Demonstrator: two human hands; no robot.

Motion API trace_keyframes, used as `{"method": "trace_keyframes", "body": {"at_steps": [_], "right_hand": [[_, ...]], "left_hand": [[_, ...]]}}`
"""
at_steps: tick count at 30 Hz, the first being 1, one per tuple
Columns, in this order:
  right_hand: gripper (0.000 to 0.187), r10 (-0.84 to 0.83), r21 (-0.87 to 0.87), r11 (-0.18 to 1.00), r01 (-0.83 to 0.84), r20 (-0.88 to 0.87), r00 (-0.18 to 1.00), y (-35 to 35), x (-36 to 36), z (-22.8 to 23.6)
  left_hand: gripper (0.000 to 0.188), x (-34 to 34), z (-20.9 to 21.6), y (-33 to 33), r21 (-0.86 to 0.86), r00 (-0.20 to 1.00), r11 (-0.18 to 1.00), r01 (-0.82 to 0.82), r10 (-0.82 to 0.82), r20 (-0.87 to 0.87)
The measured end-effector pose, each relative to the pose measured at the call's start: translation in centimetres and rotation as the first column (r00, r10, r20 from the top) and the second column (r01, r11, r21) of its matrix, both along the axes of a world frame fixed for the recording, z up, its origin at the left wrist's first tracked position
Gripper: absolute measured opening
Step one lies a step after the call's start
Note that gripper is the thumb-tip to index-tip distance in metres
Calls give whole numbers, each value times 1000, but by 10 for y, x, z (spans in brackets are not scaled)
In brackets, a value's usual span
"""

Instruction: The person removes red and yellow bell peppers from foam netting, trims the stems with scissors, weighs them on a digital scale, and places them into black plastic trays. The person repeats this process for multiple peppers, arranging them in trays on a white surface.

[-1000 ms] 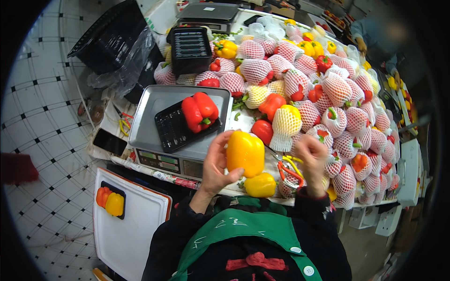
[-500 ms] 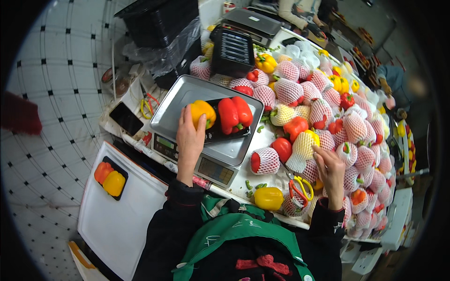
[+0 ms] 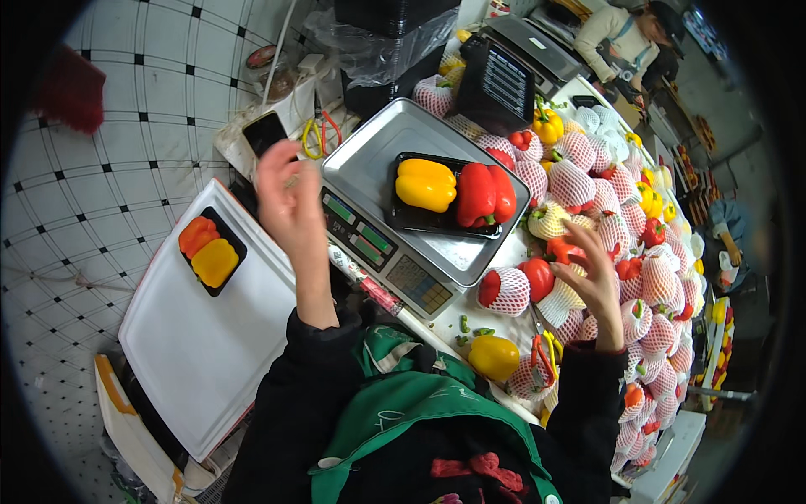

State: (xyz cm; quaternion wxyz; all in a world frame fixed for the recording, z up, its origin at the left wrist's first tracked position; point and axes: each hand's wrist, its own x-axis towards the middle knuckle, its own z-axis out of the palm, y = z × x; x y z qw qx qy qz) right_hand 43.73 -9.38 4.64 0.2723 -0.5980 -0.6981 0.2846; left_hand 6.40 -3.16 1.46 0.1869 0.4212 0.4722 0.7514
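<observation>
A yellow bell pepper and a red bell pepper lie side by side in a black tray on the metal pan of a scale. My left hand is raised over the scale's left edge, blurred by motion. Its fingers look loosely apart and touch no pepper. Over the loose peppers to the right hovers my right hand, fingers curved and spread, nothing held. A net-wrapped pepper and a red pepper lie near it.
Net-sleeved peppers heap along the right. A white lid-like board at left bears a black tray of two peppers. A phone, scissors, a yellow pepper and a black tray stack surround the scale. A person stands far right.
My left hand has let go of the yellow pepper and drawn back left; that pepper now lies flat in the tray. My right hand's fingers have spread. The view has shifted.
</observation>
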Motion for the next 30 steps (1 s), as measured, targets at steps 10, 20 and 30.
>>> {"method": "trace_keyframes", "body": {"at_steps": [10,20,30], "right_hand": [[74,8,187,982,-12,18,1000,77,-65,-73],[71,-55,18,998,59,-204,977,67,-64,-78],[71,-52,-18,999,50,-163,985,77,-70,-78]], "left_hand": [[62,102,-56,24,-304,516,948,-92,-216,-829],[36,39,-88,58,-194,670,849,491,-511,-538],[76,64,-78,60,-398,617,894,206,-434,-656]]}}
